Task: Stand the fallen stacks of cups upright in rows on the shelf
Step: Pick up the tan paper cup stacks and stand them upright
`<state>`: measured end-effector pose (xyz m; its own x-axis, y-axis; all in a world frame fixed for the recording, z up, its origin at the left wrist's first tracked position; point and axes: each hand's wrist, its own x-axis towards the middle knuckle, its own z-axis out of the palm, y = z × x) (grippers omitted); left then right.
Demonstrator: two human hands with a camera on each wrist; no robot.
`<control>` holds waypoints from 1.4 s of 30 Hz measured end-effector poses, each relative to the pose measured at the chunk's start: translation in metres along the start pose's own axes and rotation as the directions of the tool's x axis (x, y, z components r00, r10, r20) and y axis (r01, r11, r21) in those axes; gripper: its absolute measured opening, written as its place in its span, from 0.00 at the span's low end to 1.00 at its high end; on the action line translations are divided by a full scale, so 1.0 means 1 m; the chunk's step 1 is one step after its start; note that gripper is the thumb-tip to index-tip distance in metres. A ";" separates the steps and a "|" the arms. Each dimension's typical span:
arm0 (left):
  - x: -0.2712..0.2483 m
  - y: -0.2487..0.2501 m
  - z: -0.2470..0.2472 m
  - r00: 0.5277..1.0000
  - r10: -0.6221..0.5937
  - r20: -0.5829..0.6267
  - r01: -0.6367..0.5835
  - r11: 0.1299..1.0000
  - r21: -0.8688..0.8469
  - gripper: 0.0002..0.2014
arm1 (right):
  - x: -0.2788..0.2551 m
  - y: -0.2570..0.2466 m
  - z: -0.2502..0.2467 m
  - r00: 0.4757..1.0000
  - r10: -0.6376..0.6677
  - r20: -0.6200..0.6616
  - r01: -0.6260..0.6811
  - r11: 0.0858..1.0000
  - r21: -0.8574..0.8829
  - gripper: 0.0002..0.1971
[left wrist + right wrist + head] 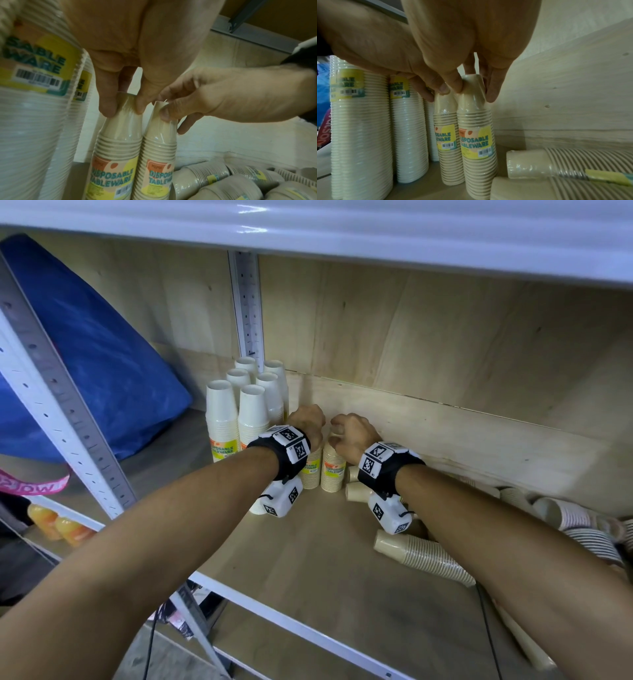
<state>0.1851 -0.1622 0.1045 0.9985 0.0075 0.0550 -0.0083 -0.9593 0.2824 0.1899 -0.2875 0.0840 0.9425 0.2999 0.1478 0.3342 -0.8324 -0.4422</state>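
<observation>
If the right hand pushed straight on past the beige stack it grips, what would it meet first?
Probably the wooden back wall. The right hand points at it, pinching the top of the right beige stack, with nothing visible between them, though depth is unclear.

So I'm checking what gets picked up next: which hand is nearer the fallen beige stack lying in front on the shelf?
Right. The right hand holds an upright stack just left of and behind the fallen beige stack; the left hand holds a stack farther left.
</observation>
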 end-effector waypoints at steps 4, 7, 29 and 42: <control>-0.003 -0.001 -0.001 1.000 -0.001 0.005 0.001 1.000 -0.017 0.20 | -0.004 0.000 -0.004 1.000 0.014 0.007 -0.014 1.000 0.000 0.10; -0.004 0.001 -0.004 1.000 -0.009 0.014 0.010 1.000 -0.021 0.20 | -0.005 0.001 -0.010 0.999 0.032 -0.013 -0.032 0.999 -0.003 0.28; -0.032 0.051 0.030 0.934 0.349 0.078 -0.312 0.902 -0.299 0.25 | -0.103 0.056 -0.039 0.964 0.224 0.144 -0.217 0.974 -0.063 0.17; -0.034 0.039 0.099 0.917 0.356 0.181 -0.335 0.932 -0.138 0.27 | -0.160 0.097 -0.006 0.901 0.343 0.266 -0.330 0.939 -0.091 0.31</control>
<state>0.1558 -0.2276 0.0192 0.9222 -0.3862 -0.0223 -0.3500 -0.8576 0.3768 0.0720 -0.4190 0.0225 0.9611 0.1091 -0.2538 0.0035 -0.9234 -0.3837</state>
